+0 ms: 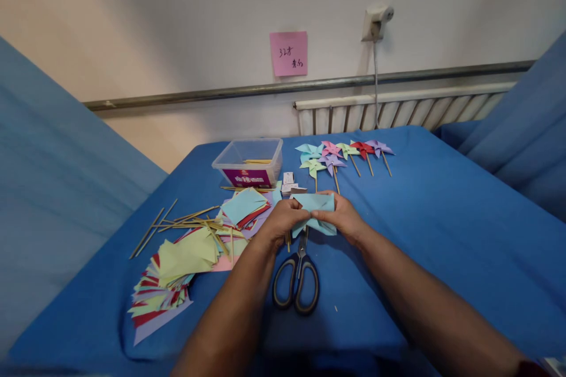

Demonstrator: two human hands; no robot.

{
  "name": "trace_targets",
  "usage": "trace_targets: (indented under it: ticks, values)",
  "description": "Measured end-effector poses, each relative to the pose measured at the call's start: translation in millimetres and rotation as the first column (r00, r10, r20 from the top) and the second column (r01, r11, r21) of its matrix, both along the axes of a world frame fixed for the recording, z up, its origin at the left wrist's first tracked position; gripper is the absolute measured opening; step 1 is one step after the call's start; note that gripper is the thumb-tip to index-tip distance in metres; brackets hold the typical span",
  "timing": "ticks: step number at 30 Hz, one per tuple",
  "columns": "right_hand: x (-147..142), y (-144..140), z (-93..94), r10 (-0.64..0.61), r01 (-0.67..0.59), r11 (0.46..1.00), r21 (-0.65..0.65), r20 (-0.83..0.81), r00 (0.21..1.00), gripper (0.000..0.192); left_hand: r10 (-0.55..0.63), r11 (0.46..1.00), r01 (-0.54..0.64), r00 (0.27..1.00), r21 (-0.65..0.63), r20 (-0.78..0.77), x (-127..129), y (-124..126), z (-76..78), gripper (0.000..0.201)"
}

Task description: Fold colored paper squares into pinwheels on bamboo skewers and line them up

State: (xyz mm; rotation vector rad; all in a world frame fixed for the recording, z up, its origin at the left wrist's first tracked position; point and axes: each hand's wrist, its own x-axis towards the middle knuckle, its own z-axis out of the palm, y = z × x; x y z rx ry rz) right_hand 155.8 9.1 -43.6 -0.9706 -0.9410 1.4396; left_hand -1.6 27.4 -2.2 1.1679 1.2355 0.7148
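A light blue sheet of paper (pixel 316 203), cut and partly bent inward, is held up between both hands over the table. My left hand (pixel 285 218) grips its left side, thumb near the middle. On the other side my right hand (pixel 342 215) holds the right edge, with its thumb also pressed toward the centre. Just below lies a pair of scissors (pixel 301 274) with dark handles, its blade tips under the paper. Small white boxes (pixel 288 178) sit right behind the hands. The fingers behind the paper are hidden.
Several finished paper pinwheels (pixel 331 164) on sticks lie at the back. A clear plastic box (pixel 248 159) with sticks stands at back left. Stacks of coloured paper (pixel 188 256) and loose wooden sticks (pixel 190 221) spread across the left of the blue-covered table (pixel 442 235).
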Motion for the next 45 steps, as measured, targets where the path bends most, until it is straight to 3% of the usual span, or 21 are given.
trace_targets:
  ticks: [3,6,10,15,22,28,32,36,41,45]
  values:
    - [-2.9,2.2,-5.3,-0.053,0.052,0.999,0.016,0.025,0.998,0.050,-0.019,0.999,0.019,1.000,0.028,-0.009,0.1,2.5,-4.8,0.010]
    - [-8.7,4.1,-10.5,-0.197,0.197,0.980,0.006,-0.026,0.980,0.046,0.075,0.995,-0.083,0.990,0.061,0.122,5.3,3.4,-11.3,0.016]
    - [-18.6,4.0,-14.5,-0.353,0.353,0.935,-0.040,-0.217,0.910,0.040,0.221,0.975,-0.219,0.912,-0.044,0.346,17.9,-2.3,-17.6,0.030]
    - [-25.7,3.4,-16.4,-0.412,0.420,0.907,-0.041,-0.297,0.861,0.035,0.271,0.962,-0.214,0.841,-0.173,0.468,29.8,-12.0,-23.7,0.028]
    - [-32.2,1.6,-16.0,-0.364,0.376,0.926,-0.017,-0.296,0.883,0.036,0.333,0.942,-0.301,0.787,-0.147,0.520,34.8,-14.4,-26.3,0.036]
    - [-28.6,1.5,-20.7,-0.341,0.351,0.936,0.010,-0.210,0.916,0.037,0.349,0.936,-0.328,0.820,-0.129,0.454,30.0,-10.6,-26.4,0.023]
    - [-25.5,-1.4,-22.0,-0.327,0.337,0.931,0.139,-0.089,0.941,0.031,0.413,0.909,-0.371,0.739,-0.192,0.532,19.9,-1.1,-19.7,0.018]
    - [-24.8,-7.9,-19.9,-0.401,0.359,0.879,0.314,0.079,0.913,0.029,0.477,0.879,-0.382,0.685,-0.286,0.550,8.6,8.7,-8.8,0.018]
    - [-19.4,-10.9,-13.7,-0.329,0.123,0.830,0.544,0.300,0.896,0.036,0.467,0.884,-0.342,0.685,-0.318,0.560,1.7,12.1,-6.0,0.018]
    - [-14.1,-8.5,-9.9,-0.312,0.040,0.808,0.588,0.368,0.876,0.021,0.428,0.901,-0.290,0.718,-0.323,0.549,2.8,9.5,-9.4,0.020]
